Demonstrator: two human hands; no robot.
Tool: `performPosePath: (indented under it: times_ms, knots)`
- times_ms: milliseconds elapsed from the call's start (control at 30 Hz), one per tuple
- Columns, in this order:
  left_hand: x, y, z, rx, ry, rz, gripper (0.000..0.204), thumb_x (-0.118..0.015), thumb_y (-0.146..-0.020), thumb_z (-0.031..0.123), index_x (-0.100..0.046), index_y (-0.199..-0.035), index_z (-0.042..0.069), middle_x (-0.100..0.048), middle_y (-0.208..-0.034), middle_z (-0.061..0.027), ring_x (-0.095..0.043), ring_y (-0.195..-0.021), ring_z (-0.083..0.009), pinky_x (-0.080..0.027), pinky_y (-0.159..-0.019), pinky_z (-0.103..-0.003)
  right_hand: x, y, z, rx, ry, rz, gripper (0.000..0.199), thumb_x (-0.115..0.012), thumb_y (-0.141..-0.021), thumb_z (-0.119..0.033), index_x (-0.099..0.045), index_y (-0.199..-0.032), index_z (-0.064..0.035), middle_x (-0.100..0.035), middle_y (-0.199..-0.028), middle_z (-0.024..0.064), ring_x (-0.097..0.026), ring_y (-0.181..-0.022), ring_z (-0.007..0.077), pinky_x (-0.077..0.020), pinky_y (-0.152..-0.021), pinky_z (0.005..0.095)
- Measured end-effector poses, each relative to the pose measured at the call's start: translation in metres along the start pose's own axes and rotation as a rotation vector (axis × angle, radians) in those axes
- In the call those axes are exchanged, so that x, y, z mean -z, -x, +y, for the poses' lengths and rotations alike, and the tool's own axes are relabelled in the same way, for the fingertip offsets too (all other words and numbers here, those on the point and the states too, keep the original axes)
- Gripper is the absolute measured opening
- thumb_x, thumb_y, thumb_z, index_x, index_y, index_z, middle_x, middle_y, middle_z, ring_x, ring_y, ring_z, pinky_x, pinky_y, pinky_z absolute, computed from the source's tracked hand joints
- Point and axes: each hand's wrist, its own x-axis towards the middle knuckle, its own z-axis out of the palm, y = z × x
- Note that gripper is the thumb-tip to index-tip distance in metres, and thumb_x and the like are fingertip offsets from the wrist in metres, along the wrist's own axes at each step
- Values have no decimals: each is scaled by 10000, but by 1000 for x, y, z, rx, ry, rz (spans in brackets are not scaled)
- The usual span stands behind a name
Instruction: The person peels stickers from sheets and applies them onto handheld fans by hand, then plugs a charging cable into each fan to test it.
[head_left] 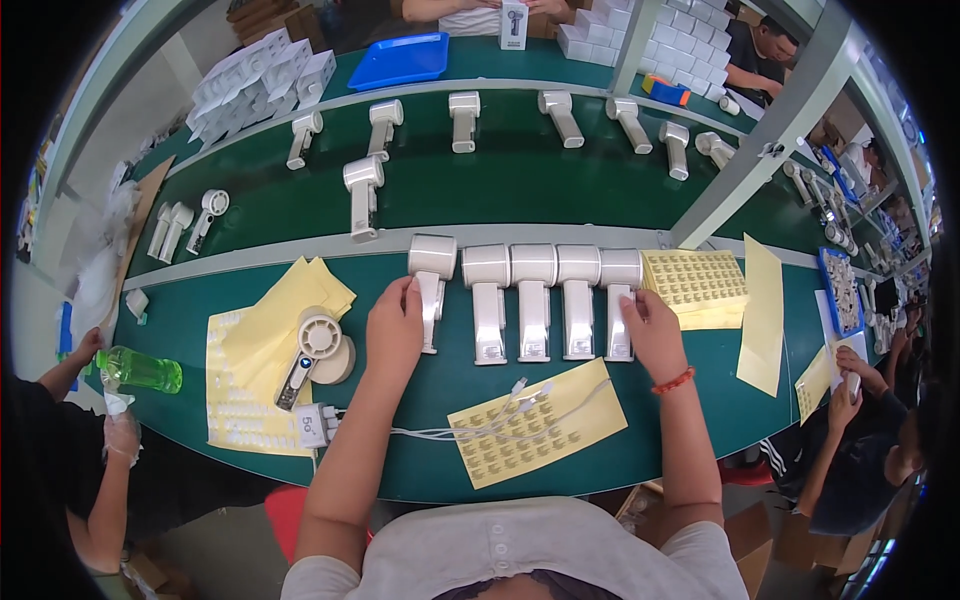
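White handheld fans lie in a row on the green table before me, heads away from me and handles toward me. My left hand [397,325] has its fingers closed at the handle of the leftmost fan [431,290], which is slightly tilted and apart from the others. My right hand [655,335] pinches the handle of the rightmost fan [620,310]. Between them, several fans, among them a middle one [534,300], stand side by side with heads touching. Nearest my right hand is a yellow label sheet [695,285]. The fingertips' undersides are hidden.
Left of me, another fan [318,340] rests on yellow sheets [235,390] beside a white charger [318,425]. White cables [430,433] cross a label sheet [540,425]. Beyond a raised edge, a green conveyor [480,195] carries several fans. A metal post [770,150] rises at right. Co-workers sit around.
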Motion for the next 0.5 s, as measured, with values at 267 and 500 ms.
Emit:
performPosePath:
  times_ms: [267,500]
  knots:
    - [2,18,47,-180,-311,-160,498,-566,-853,250,-392,-1224,-31,-587,-852,-203,-574,-772,-376,-463,-702,-433,-11,19,-64,202,234,-49,403,-624,-816,-203,-461,-1104,28,-592,-875,218,-592,-748,370,-487,-663,419]
    - [-25,30,69,-207,-410,-443,816,-621,-816,225,-109,-1404,-18,-577,-852,-226,-580,-796,-375,-470,-695,-449,-28,14,-83,118,380,-187,804,-681,-743,-205,-209,-1365,-15,-590,-907,266,-607,-780,396,-501,-678,412]
